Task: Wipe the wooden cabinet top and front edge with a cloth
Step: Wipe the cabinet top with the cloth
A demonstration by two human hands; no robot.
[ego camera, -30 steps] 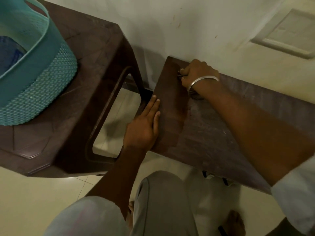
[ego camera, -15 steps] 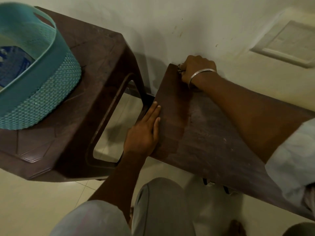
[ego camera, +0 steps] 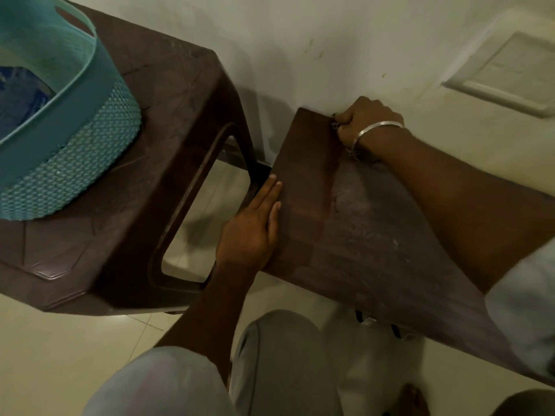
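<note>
The dark wooden cabinet top (ego camera: 369, 235) runs from the centre to the lower right; its left strip looks darker than the dusty rest. My right hand (ego camera: 365, 123), with a metal bangle on the wrist, is fisted at the top's far corner against the wall, closed on a dark cloth (ego camera: 335, 125) of which only a small bit shows. My left hand (ego camera: 252, 232) lies flat on the top's left edge, fingers together and stretched out, holding nothing.
A brown plastic stool (ego camera: 180, 124) stands close to the left of the cabinet, carrying a teal basket (ego camera: 75, 139). The pale wall (ego camera: 345, 40) backs both. A tiled floor, my knee (ego camera: 279, 355) and a bare foot (ego camera: 416, 397) are below.
My right hand has slid with the cloth from a little inside the top to its far corner at the wall. My left hand stays on the left edge.
</note>
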